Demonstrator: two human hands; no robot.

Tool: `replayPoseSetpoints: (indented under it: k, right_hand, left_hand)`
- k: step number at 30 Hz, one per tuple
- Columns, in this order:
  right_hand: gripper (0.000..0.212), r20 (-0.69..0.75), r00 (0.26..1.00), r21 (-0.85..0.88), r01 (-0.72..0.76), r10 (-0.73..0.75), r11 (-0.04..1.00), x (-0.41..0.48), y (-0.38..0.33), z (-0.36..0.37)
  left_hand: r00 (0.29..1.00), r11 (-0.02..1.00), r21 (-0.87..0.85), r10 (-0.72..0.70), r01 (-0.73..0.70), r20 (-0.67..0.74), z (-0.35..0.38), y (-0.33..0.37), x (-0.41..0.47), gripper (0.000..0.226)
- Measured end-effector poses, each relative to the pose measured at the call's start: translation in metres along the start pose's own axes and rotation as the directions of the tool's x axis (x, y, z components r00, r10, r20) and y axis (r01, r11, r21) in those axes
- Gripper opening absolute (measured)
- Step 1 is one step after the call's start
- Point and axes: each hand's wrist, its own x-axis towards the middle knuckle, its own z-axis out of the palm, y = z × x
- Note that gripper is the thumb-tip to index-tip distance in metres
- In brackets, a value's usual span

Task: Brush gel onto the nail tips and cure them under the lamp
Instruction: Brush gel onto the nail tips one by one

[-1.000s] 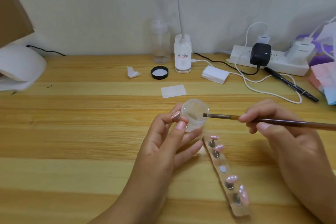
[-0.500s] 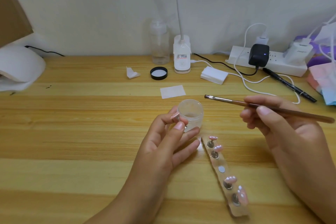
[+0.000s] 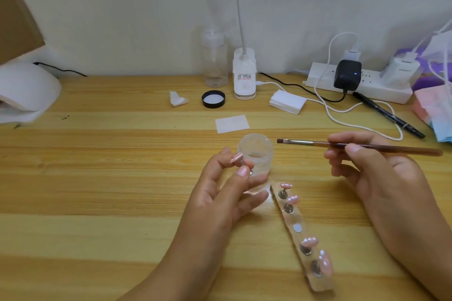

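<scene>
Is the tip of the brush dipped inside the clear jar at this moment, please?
No, the brush has its bristles in the air to the right of the jar, outside its rim, with the right hand holding the handle.

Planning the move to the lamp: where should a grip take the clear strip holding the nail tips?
Pinch the clear strip across its long side edges at the bare middle slot, coming from above; nail tips crowd the other four slots.

Left hand (image 3: 220, 198) pinching a nail tip (image 3: 236, 158), right hand (image 3: 381, 178) pinching a brush (image 3: 318, 143), forearms angled inward
</scene>
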Motion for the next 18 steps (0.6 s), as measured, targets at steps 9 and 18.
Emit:
replayPoseSetpoints:
  k: [9,18]
  right_hand:
    - [0.017,0.084,0.995,0.254,-0.08,0.06,0.964,0.0022,-0.004,-0.0026]
    - [0.031,0.189,0.982,0.301,-0.084,0.027,0.95,0.0051,-0.0009,-0.0044]
  left_hand:
    - [0.992,0.982,0.175,0.055,-0.075,0.118,0.0008,0.0011,-0.0041,0.018]
    - [0.976,0.97,0.222,0.048,-0.096,0.21,0.003,0.005,-0.0081,0.019]
